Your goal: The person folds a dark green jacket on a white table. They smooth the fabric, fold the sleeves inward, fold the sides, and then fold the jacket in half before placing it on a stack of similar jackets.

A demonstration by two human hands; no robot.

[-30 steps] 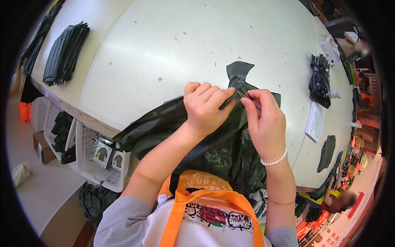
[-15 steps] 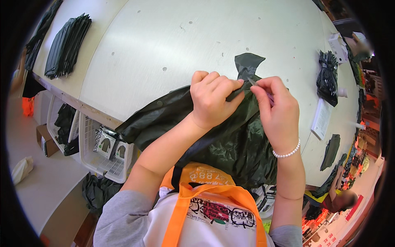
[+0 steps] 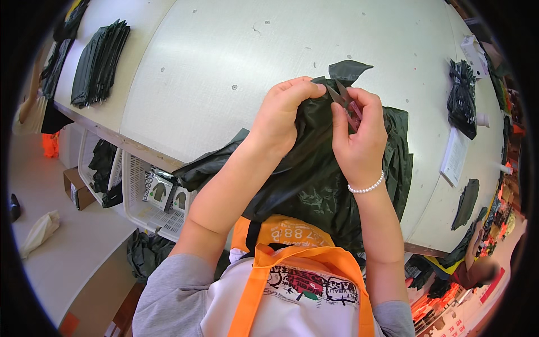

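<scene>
A dark green, shiny garment (image 3: pixel 320 182) lies bunched over the table's near edge and hangs towards my apron. My left hand (image 3: pixel 278 115) pinches its upper edge between thumb and fingers. In my right hand (image 3: pixel 359 135) are thread snips (image 3: pixel 355 112) with pinkish handles, their blades apart beside the pinched edge. Just beyond the blades, a narrow flap (image 3: pixel 349 70) of the same dark green material rests on the table. Folds of the garment hide the lower part of it.
The pale table (image 3: pixel 202 62) spreads ahead. A stack of folded dark pieces (image 3: pixel 101 62) lies far left; a dark bundle (image 3: pixel 461 98) and white booklet (image 3: pixel 455 157) lie right. Below the left edge, a white basket (image 3: pixel 135 191) holds packets. Co-workers are at both sides.
My left hand has turned and shifted its pinch along the garment's edge. The snips' blades now show spread apart, and my right hand has moved slightly left and up.
</scene>
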